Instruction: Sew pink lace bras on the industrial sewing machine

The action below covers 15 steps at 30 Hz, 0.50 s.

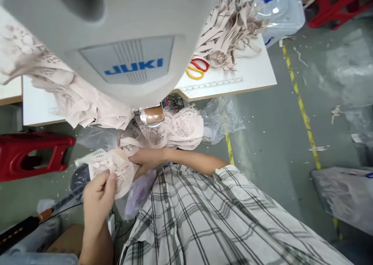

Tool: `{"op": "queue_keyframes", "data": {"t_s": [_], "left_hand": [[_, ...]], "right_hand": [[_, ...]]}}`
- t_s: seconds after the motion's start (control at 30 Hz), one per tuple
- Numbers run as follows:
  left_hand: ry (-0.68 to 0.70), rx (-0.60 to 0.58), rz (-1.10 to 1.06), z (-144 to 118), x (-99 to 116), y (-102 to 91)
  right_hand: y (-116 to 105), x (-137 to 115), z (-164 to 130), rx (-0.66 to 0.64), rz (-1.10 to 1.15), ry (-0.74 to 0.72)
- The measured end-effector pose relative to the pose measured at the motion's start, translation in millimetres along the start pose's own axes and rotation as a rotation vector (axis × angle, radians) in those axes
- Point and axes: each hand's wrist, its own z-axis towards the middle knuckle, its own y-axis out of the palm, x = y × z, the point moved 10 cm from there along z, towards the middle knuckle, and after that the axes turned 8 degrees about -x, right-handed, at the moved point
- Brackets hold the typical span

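Your left hand [97, 197] pinches the near edge of 1 pale lace piece [112, 168], fingers closed on it, and your right hand [148, 160] grips its far side. It sits low in front of your plaid shirt [210, 218], below the sewing machine [116, 39]. More lace pieces [177, 129] are heaped just behind it, too bunched to count. On the tabletop [253, 72] lie 2 scissor handles, 1 red [201, 64] and 1 yellow [194, 73], beside a pile of straps [230, 28]. 1 red stool [32, 154] stands to the left.
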Motion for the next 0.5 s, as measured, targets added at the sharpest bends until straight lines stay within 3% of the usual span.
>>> {"op": "queue_keyframes", "data": {"t_s": [0.07,0.1,0.13,0.23,0.3,0.4,0.5], "left_hand": [[0.043,0.097,-0.163,16,2,-5.5],[0.057,0.067,-0.243,28,0,4.2],[0.057,-0.035,-0.319,42,-3,23.6],[-0.089,-0.556,-0.603,60,-11,112.3],[-0.182,-0.691,-0.790,60,-7,146.0],[-0.144,-0.677,-0.891,67,17,154.7],[-0.006,-0.741,-0.748,74,53,150.1]], "right_hand": [[-2,-23,-19,-0.015,0.073,0.000],[-4,-36,-31,-0.004,0.097,-0.011],[-8,-49,-45,0.020,0.117,-0.025],[-22,-73,-89,0.143,0.210,-0.016],[-31,-76,-120,0.231,0.289,0.040],[-37,-70,-164,0.251,0.404,0.135],[-37,-60,-202,0.134,0.415,0.212]]}}
